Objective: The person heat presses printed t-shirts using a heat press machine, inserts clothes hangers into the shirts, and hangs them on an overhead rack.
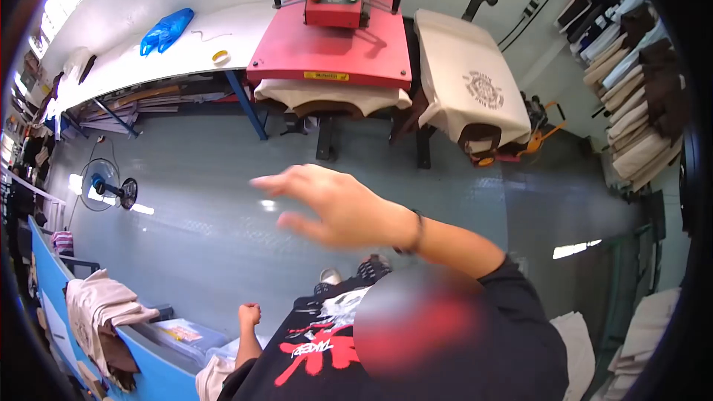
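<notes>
My right hand (334,200) reaches across my front above the grey floor, fingers stretched out and thumb apart, holding nothing. A dark band (411,232) circles its wrist. My left hand (250,314) is low at the left, curled into a small fist with nothing visible in it. Beyond my right hand stands a red heat press (327,44), its wide plate lowered over a beige shirt (334,96). On the platen to its right lies another beige shirt (464,59) with a dark round print (484,89) near its lower end.
A white table (245,26) at the back left bears a blue plastic bag (167,30) and a tape roll (220,57). A fan (108,187) stands on the floor. Beige garments (104,308) drape over a blue table (152,360). Stacked clothes (631,96) line the right.
</notes>
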Motion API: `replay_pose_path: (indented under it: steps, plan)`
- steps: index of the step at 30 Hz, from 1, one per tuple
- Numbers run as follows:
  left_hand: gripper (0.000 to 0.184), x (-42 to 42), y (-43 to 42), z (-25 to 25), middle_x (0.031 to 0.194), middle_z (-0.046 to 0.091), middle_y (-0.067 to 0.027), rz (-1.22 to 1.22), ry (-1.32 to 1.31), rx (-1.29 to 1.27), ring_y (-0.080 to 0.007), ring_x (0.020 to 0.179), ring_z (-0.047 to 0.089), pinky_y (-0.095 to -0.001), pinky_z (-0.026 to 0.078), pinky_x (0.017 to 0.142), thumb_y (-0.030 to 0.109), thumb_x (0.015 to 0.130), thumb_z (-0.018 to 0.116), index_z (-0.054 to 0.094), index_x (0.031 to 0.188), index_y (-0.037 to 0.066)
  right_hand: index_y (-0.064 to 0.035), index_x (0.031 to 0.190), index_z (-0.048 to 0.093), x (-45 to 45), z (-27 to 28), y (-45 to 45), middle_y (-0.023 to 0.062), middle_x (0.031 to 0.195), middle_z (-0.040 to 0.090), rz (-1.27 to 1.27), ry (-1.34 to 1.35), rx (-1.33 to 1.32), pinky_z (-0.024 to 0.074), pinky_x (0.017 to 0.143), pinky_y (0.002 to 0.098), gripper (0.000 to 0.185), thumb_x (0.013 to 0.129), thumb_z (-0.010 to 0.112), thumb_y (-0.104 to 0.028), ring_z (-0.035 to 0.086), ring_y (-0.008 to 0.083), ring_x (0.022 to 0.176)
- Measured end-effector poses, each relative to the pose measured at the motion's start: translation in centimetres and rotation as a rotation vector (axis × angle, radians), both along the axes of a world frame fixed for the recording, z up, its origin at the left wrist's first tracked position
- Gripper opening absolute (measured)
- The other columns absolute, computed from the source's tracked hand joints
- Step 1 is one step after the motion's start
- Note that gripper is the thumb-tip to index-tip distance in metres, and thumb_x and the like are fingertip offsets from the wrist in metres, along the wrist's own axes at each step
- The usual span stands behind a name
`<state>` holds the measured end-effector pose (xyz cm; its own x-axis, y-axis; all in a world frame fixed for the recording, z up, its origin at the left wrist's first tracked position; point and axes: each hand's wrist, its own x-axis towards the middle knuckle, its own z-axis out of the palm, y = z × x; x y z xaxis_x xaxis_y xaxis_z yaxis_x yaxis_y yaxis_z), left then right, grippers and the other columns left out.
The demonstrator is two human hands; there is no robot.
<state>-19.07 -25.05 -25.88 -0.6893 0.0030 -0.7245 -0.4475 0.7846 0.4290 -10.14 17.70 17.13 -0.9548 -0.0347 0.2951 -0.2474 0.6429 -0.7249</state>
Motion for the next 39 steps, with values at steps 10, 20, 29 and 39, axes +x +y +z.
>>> replay_pose_path:
  steps: [10,20,29,39]
  plan:
    - [0.023,-6.0,21.8,5.9,0.078,0.070,-0.0118,-0.423,0.346,0.359,-0.0180,0.070,0.067,-0.0306,0.053,0.067,0.016,0.084,0.064,0.068,0.102,0.002,-0.0033,0.133,0.046,-13.4,-24.6,17.0,0.0195,0.134,0.043,-0.462,-0.110,0.585,0.0380,0.102,0.0434,0.056,0.077,0.052,0.000,0.041,0.0359,0.123]
    - [0.022,-8.6,20.5,4.3,0.074,0.068,-0.0091,-0.178,0.007,0.356,-0.0151,0.061,0.063,-0.0272,0.049,0.052,0.015,0.086,0.061,0.067,0.099,-0.002,-0.0039,0.083,0.064,-11.2,-3.8,19.4,0.0087,0.071,0.064,-0.347,0.320,0.086,0.0505,0.072,0.0329,0.009,0.079,0.068,-0.012,0.061,0.0232,0.067]
    - [0.020,-12.6,14.3,0.6,0.075,0.066,-0.0080,-0.525,-0.132,-0.081,-0.0163,0.058,0.061,-0.0299,0.048,0.048,0.014,0.089,0.059,0.064,0.101,-0.001,-0.0026,0.071,0.065,-19.6,0.0,40.1,0.0165,0.068,0.064,-1.226,0.426,-0.129,0.0490,0.065,0.0417,0.040,0.089,0.058,-0.038,0.062,0.0329,0.065]
    - [0.021,-21.7,23.2,3.5,0.080,0.065,-0.0086,-0.203,-0.125,0.305,-0.0165,0.059,0.061,-0.0290,0.048,0.045,0.016,0.094,0.056,0.061,0.107,0.001,0.0004,0.071,0.061,-21.9,0.4,41.8,0.0250,0.074,0.063,-1.515,0.520,-0.174,0.0479,0.069,0.0488,0.038,0.091,0.050,-0.030,0.062,0.0435,0.079]
